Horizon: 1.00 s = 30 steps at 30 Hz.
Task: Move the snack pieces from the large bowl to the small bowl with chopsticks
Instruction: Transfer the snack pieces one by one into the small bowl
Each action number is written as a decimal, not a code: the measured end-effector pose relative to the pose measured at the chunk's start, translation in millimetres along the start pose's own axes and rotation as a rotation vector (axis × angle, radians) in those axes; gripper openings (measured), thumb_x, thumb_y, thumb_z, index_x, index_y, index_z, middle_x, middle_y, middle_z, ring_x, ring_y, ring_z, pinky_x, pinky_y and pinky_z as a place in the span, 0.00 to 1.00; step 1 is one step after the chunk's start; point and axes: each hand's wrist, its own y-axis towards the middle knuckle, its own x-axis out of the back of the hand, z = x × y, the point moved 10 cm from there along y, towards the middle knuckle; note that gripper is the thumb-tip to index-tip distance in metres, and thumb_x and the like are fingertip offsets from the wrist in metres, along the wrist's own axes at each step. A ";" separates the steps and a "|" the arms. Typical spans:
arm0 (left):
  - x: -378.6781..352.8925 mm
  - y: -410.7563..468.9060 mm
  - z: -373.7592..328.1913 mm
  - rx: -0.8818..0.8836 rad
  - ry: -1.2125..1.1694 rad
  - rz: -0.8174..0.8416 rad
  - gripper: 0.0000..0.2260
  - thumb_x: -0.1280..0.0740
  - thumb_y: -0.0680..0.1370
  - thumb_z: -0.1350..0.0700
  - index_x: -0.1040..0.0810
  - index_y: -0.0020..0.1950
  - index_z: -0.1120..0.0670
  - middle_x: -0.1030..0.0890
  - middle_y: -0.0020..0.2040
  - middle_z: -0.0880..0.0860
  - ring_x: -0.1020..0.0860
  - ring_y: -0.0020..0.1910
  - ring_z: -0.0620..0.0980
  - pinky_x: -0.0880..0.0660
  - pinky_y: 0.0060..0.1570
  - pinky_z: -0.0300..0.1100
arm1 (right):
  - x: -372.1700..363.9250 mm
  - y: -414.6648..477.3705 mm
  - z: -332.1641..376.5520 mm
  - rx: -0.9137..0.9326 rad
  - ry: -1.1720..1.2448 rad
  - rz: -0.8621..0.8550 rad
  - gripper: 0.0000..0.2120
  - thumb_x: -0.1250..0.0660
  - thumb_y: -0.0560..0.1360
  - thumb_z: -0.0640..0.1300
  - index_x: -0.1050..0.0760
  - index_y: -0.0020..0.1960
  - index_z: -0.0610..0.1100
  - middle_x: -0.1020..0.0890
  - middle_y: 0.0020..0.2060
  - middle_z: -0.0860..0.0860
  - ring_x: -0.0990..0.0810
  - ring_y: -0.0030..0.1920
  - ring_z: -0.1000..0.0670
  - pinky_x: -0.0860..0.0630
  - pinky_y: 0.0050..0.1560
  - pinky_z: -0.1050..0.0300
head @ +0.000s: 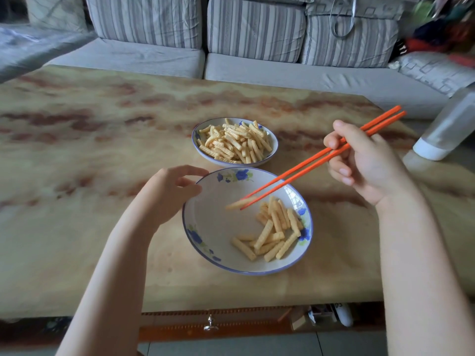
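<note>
The large white bowl with blue flowers [213,227] sits near me and holds several ridged snack sticks [272,235] on its right side. Beyond it stands the small bowl [273,150], heaped with snack sticks [234,141]. My right hand [365,160] grips a pair of orange chopsticks [316,159]. Their tips pinch one snack stick [237,204] in the air over the large bowl. My left hand [172,191] rests at the large bowl's left rim with its fingers curled loosely and touching the edge.
Both bowls stand on a marbled beige table [102,150]. A clear plastic bottle with a white cap [447,129] lies tilted at the right edge. A striped grey sofa [231,47] runs behind the table. A drawer knob [210,326] shows below the near edge.
</note>
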 end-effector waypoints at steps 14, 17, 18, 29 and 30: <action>-1.3 0.3 -1.7 -0.001 -0.010 -0.002 0.19 0.34 0.75 0.63 0.21 0.44 0.36 0.15 0.44 0.54 0.18 0.46 0.60 0.22 0.52 0.58 | -3.3 5.5 -10.4 0.112 0.306 -0.476 0.18 0.46 0.82 0.44 0.33 0.34 0.43 0.29 0.17 0.53 0.34 0.17 0.52 0.41 0.22 0.62; -0.9 0.6 -1.6 -0.001 -0.005 -0.004 0.19 0.34 0.75 0.63 0.21 0.44 0.36 0.15 0.44 0.54 0.18 0.46 0.60 0.23 0.52 0.59 | -2.9 6.0 -14.8 0.111 0.290 -0.516 0.18 0.46 0.82 0.45 0.32 0.34 0.44 0.30 0.17 0.52 0.33 0.18 0.51 0.39 0.23 0.61; -0.4 0.5 -1.2 0.000 -0.005 -0.006 0.19 0.34 0.75 0.63 0.21 0.43 0.35 0.15 0.44 0.54 0.18 0.46 0.59 0.23 0.52 0.59 | -3.1 6.0 -15.5 0.115 0.286 -0.525 0.18 0.46 0.82 0.46 0.32 0.34 0.44 0.30 0.17 0.52 0.33 0.18 0.52 0.38 0.23 0.61; 0.0 0.1 -0.5 0.007 -0.024 -0.012 0.21 0.33 0.75 0.63 0.21 0.40 0.33 0.15 0.44 0.54 0.18 0.46 0.60 0.22 0.52 0.59 | -26.6 17.5 -20.9 0.154 0.177 -0.381 0.19 0.47 0.83 0.47 0.31 0.36 0.43 0.25 0.19 0.50 0.29 0.19 0.49 0.36 0.24 0.60; 0.0 0.0 -0.4 0.009 -0.019 -0.012 0.20 0.34 0.75 0.63 0.21 0.41 0.34 0.15 0.44 0.54 0.18 0.46 0.60 0.22 0.52 0.59 | -27.6 17.7 -19.4 0.165 0.170 -0.366 0.18 0.47 0.83 0.47 0.31 0.36 0.43 0.25 0.19 0.49 0.29 0.19 0.49 0.36 0.24 0.60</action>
